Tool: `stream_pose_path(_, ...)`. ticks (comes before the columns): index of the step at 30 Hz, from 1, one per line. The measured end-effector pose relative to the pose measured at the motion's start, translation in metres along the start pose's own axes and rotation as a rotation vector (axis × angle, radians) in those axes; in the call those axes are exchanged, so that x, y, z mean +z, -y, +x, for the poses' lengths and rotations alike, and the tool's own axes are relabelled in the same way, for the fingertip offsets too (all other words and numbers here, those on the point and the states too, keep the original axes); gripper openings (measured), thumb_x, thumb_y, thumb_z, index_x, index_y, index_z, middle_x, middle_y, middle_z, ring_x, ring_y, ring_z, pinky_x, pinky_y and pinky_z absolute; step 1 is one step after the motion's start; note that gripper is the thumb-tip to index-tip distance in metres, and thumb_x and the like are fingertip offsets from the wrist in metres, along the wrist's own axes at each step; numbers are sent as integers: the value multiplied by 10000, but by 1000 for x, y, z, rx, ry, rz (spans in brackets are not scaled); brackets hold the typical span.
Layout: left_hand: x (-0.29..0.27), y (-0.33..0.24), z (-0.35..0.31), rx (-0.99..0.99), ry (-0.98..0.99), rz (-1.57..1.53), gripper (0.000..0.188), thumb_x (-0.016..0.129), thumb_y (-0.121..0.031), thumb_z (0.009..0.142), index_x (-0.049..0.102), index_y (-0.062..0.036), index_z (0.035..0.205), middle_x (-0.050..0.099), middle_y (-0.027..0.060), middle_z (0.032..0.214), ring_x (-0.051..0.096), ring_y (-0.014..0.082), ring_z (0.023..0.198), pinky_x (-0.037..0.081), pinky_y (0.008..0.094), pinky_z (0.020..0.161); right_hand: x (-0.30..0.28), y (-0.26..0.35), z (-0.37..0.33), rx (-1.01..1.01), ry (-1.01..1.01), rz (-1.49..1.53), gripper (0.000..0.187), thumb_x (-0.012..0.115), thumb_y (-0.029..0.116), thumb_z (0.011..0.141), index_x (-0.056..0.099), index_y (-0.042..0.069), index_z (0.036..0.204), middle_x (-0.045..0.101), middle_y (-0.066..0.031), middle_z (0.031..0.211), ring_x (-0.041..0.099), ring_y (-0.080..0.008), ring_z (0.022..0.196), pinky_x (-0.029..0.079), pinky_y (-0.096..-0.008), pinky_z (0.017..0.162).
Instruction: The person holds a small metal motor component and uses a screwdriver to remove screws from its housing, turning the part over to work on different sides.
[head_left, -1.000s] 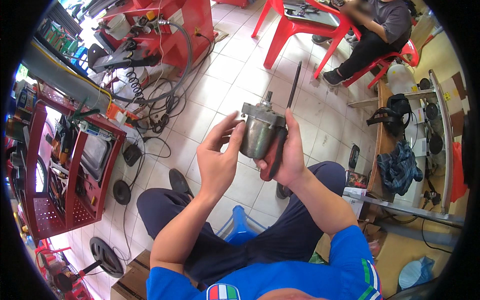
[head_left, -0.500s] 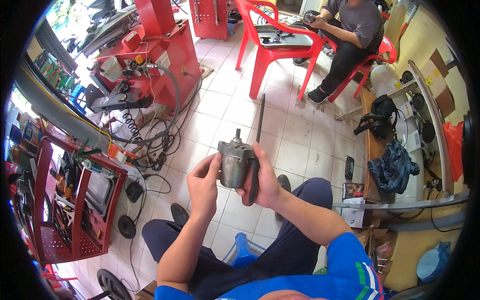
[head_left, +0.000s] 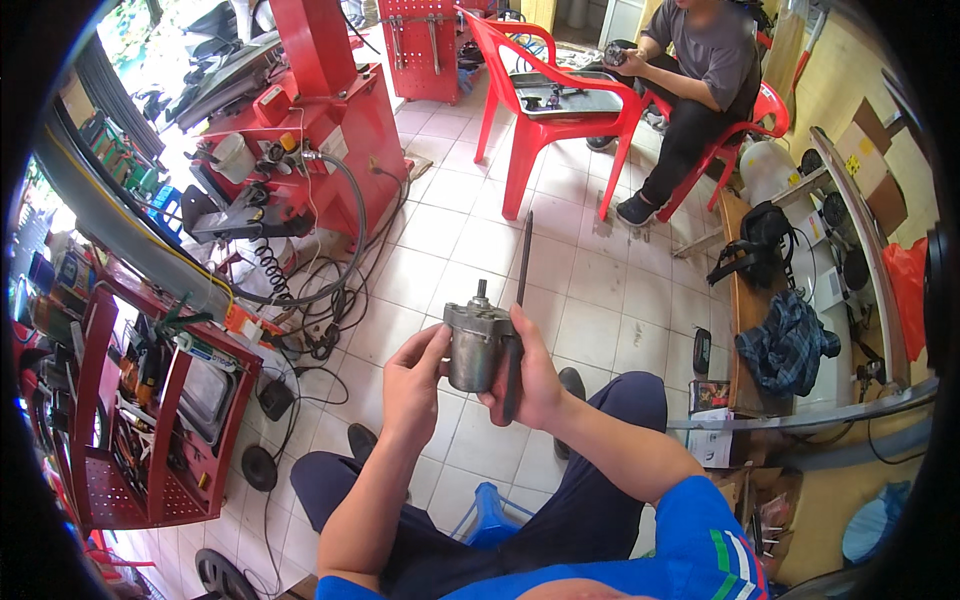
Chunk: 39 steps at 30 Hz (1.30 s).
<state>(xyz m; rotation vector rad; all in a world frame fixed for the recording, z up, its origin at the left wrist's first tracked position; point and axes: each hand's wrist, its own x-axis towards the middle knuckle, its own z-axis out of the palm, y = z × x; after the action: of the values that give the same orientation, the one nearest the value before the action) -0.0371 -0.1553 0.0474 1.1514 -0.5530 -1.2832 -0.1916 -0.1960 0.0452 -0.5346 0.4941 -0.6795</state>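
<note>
Between my hands, above my knees, is a small metal starter motor point(head_left: 472, 358), upright with its toothed shaft pointing up. My left hand point(head_left: 412, 378) grips its left side between thumb and fingers. On the other side, my right hand point(head_left: 537, 375) steadies the motor and also holds a screwdriver point(head_left: 525, 262). The screwdriver's dark red and black handle lies in the palm, and its long shaft points away from me. My right fingers are partly hidden behind the motor and the handle.
A red tool cart point(head_left: 150, 515) stands at left, near a red machine point(head_left: 345, 150) with cables on the tiled floor. Ahead, a red plastic chair point(head_left: 520, 150) bears a metal tray point(head_left: 590, 98). A seated person point(head_left: 700, 60) holds a dark part. A wooden bench point(head_left: 745, 350) is at right.
The motor, screwdriver and both hands sit slightly lower in the picture, as does most of the scene. My grip looks the same.
</note>
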Motion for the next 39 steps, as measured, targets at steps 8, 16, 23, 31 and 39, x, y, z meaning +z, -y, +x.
stream_pose_path(8,-4,-4,2,-55,64,-108,347,657,-216,965,626,36,1201,652,57,1081,575,110,956,442,268,785,1,2,2,-12,51,40,694,326,695,960,532,119,1289,676,-107,1094,653,-156,750,492,-267,492)
stream_pose_path(16,-9,-3,3,-72,111,-153,300,643,-214,974,635,10,1174,642,38,1075,559,102,955,427,301,845,13,5,0,-26,18,67,657,368,686,955,542,127,1254,689,-116,1027,638,-167,665,492,-271,482)
stream_pose_path(23,-5,-2,3,-72,111,-158,295,640,-209,976,631,8,1176,639,37,1071,558,107,954,423,307,859,6,3,-1,-3,18,80,639,403,678,950,546,124,1235,690,-121,1002,646,-175,680,491,-278,487)
stream_pose_path(31,-4,-4,2,-86,102,-183,299,650,-210,968,627,4,1175,633,36,1065,556,113,961,422,313,874,5,3,-1,-17,7,61,640,421,676,946,531,123,1249,687,-110,1002,616,-164,657,483,-281,501)
stream_pose_path(39,-3,-6,1,-90,84,-155,313,655,-214,965,618,-1,1191,626,33,1063,550,108,963,418,312,876,9,4,-2,-6,8,47,663,402,692,943,567,106,1207,687,-105,953,608,-154,645,485,-278,506)
